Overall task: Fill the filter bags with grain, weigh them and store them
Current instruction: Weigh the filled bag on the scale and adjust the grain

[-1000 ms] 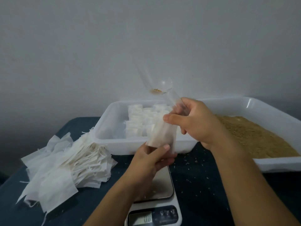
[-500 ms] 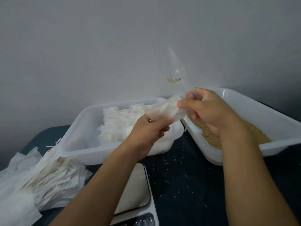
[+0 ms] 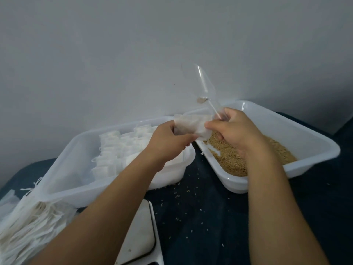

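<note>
A white filter bag [image 3: 193,125] lies sideways in the air between both hands, over the gap between the two tubs. My left hand [image 3: 168,142] grips its left end. My right hand [image 3: 236,131] pinches its right end with thumb and finger and also holds the handle of a clear plastic scoop [image 3: 200,83], which points up with a few grains in it. Below the right hand is a white tub of brown grain [image 3: 248,161]. To the left stands a white tub [image 3: 63,169] with several filled bags [image 3: 118,148] upright in rows.
A pile of empty filter bags with strings [image 3: 28,226] lies at the lower left. The scale's pale platform [image 3: 139,232] sits at the bottom centre, between my forearms. Loose grains [image 3: 183,197] are scattered on the dark tabletop. A grey wall rises behind the tubs.
The bag went from hanging upright over the scale to lying sideways higher up, between the tubs. Both hands moved up and right with it, and the view swung right.
</note>
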A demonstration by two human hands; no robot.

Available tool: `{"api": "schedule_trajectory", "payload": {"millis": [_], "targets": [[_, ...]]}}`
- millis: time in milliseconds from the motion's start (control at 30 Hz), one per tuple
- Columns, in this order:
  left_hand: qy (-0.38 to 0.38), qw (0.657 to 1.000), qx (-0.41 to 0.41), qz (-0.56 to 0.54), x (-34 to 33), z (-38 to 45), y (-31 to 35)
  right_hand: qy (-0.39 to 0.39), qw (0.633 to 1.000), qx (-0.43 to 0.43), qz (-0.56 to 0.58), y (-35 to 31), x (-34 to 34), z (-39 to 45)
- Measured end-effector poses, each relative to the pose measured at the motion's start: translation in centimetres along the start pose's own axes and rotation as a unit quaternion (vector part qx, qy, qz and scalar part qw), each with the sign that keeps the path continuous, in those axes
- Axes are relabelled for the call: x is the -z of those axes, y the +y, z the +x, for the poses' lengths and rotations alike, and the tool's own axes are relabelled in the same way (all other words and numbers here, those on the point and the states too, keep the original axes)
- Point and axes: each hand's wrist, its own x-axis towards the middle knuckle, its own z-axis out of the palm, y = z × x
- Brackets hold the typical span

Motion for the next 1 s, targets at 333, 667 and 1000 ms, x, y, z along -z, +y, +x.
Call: {"api": "schedule_trajectory", "payload": {"millis": [333, 667, 1000], "targets": [[-0.030, 0.999, -0.006, 0.012, -1.1, 0.9, 0.2, 0.008, 1.000, -0.003, 0.013, 1.3, 1.0, 0.5], [-0.052, 0.988, 0.040, -0.143, -1.9, -0.6, -0.2, 0.020, 0.997, 0.080, -0.009, -1.0, 0.6, -0.5], [-0.014, 0.893, 0.065, -0.446, -1.8, -5.2, -0.7, 0.003, 0.985, 0.170, -0.021, -5.9, -2.1, -3.4]]}}
